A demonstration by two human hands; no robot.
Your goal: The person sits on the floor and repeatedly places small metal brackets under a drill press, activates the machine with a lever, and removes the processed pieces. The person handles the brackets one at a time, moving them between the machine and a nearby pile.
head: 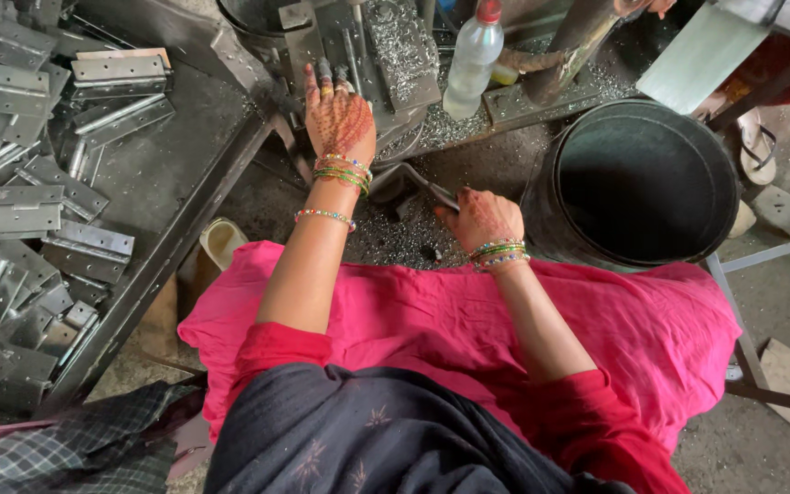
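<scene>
My left hand (338,117) presses flat against the machine block (358,64), fingers spread, gripping nothing. My right hand (482,218) closes on the metal handle (418,178) below. I should pull steadily, keeping fingers out of the shavings (404,242), hinges (20,210) waiting beside me.

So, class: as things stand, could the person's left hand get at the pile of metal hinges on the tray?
Probably yes. The left hand rests on the machine just beside the tray, and nothing stands between it and the hinges, which lie open and uncovered. The far ones might need a lean.
</scene>
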